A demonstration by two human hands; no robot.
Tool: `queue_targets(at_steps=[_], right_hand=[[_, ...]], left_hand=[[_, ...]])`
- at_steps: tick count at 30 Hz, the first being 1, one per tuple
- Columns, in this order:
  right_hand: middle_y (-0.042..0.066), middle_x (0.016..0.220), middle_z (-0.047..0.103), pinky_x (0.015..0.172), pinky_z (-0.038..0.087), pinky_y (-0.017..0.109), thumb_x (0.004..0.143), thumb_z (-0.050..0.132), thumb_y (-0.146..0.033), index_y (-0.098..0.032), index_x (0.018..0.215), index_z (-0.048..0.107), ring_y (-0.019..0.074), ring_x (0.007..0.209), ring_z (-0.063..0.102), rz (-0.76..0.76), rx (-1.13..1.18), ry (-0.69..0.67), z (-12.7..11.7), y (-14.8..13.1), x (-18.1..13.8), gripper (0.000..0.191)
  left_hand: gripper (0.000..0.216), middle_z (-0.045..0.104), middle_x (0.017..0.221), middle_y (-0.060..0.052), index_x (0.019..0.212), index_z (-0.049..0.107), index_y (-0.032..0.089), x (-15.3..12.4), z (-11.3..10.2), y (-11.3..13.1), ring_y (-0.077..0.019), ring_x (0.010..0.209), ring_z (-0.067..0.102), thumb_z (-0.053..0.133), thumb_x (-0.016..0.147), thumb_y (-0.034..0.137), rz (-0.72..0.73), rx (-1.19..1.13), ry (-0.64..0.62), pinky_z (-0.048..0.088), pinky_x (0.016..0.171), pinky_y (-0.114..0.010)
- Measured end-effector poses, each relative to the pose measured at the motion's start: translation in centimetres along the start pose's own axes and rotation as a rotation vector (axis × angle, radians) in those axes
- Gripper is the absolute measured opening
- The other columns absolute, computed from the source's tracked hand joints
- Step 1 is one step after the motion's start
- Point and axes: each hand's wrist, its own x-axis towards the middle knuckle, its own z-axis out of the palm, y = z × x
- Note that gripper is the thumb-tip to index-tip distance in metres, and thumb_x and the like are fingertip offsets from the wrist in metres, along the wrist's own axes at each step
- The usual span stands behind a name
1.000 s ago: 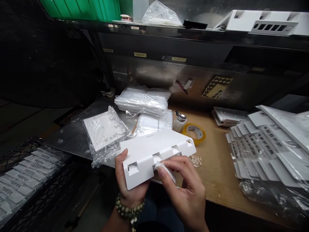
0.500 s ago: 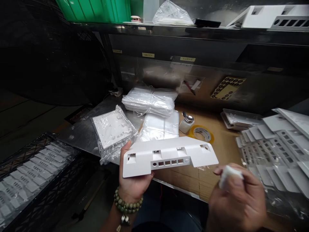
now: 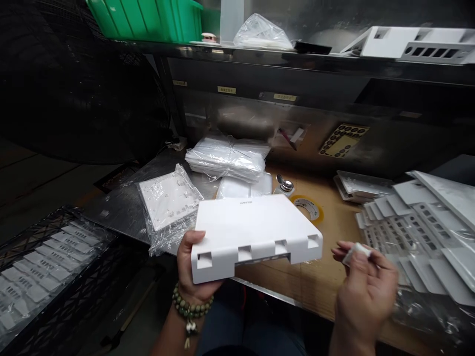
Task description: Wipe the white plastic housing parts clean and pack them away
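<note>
My left hand grips a white plastic housing by its left end, thumb on top and the other fingers beneath. Its broad smooth face with small dark lettering is turned up, and notches run along the near edge. Beaded bracelets circle my left wrist. To the right of the housing, apart from it, my right hand pinches a small folded white cloth or wipe between thumb and fingers. Behind the housing stand a dispenser bottle with a metal lid and a roll of yellow tape.
Bagged white panels lie at left on the bench, with a bundle of clear plastic bags behind. More white housings are stacked at right. A crate of white parts sits lower left. A shelf carries a green bin.
The housing has tilted so its broad top face shows instead of the port side. My right hand, still pinching the white wipe, has shifted slightly and turned.
</note>
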Motion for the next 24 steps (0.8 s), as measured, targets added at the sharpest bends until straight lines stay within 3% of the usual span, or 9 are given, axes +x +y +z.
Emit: queue_targets(at_steps=[2, 4, 10, 15, 20, 24], right_hand=[[0.005, 0.103, 0.07, 0.083, 0.051, 0.036, 0.092, 0.07, -0.053, -0.021, 0.115, 0.055, 0.0171, 0.083, 0.067, 0.065, -0.035, -0.12, -0.3, 1.0, 0.8, 0.041], [0.005, 0.105, 0.069, 0.082, 0.051, 0.035, 0.091, 0.069, -0.056, -0.021, 0.115, 0.055, 0.016, 0.082, 0.065, 0.117, -0.104, -0.206, -0.8, 2.1, 1.6, 0.044], [0.005, 0.108, 0.064, 0.084, 0.05, 0.035, 0.092, 0.068, -0.057, -0.021, 0.118, 0.057, 0.0163, 0.087, 0.065, 0.112, -0.186, -0.256, -1.7, 3.5, 2.6, 0.046], [0.004, 0.108, 0.064, 0.083, 0.052, 0.036, 0.092, 0.067, -0.057, -0.021, 0.117, 0.057, 0.0166, 0.085, 0.065, 0.113, -0.175, -0.251, -1.4, 3.5, 2.3, 0.045], [0.006, 0.108, 0.066, 0.082, 0.053, 0.036, 0.092, 0.065, -0.057, -0.02, 0.118, 0.058, 0.0188, 0.088, 0.068, 0.114, -0.223, -0.271, -1.5, 3.4, 2.3, 0.046], [0.008, 0.11, 0.067, 0.082, 0.054, 0.036, 0.097, 0.059, -0.055, -0.02, 0.119, 0.06, 0.0205, 0.091, 0.07, 0.019, -0.32, -0.314, -1.2, 3.5, 2.9, 0.042]], left_hand=[[0.063, 0.082, 0.089, -0.009, 0.114, 0.073, 0.017, 0.8, -1.2, 0.4, -0.0308, 0.071, 0.077, 0.057, 0.053, 0.018, 0.057, 0.068, -0.031, 0.066, 0.073, -0.045], [0.075, 0.082, 0.096, -0.01, 0.117, 0.072, 0.018, 1.5, -2.4, 0.8, -0.035, 0.08, 0.077, 0.054, 0.044, 0.017, 0.107, 0.147, -0.057, 0.066, 0.075, -0.048], [0.073, 0.08, 0.107, -0.009, 0.107, 0.072, 0.026, 2.0, -5.4, 1.1, -0.0454, 0.116, 0.068, 0.058, 0.036, 0.017, 0.203, 0.25, -0.089, 0.064, 0.085, -0.051], [0.073, 0.079, 0.108, -0.01, 0.104, 0.069, 0.027, 1.5, -5.4, 0.9, -0.0479, 0.128, 0.061, 0.058, 0.033, 0.015, 0.178, 0.281, -0.089, 0.064, 0.089, -0.054], [0.073, 0.079, 0.106, -0.01, 0.104, 0.069, 0.029, 1.2, -4.6, 0.7, -0.0483, 0.124, 0.063, 0.057, 0.032, 0.014, 0.208, 0.281, -0.022, 0.065, 0.086, -0.054], [0.078, 0.08, 0.107, -0.007, 0.112, 0.068, 0.03, 1.6, -4.8, 0.7, -0.0422, 0.11, 0.072, 0.055, 0.036, 0.018, 0.228, 0.223, -0.028, 0.067, 0.074, -0.045]])
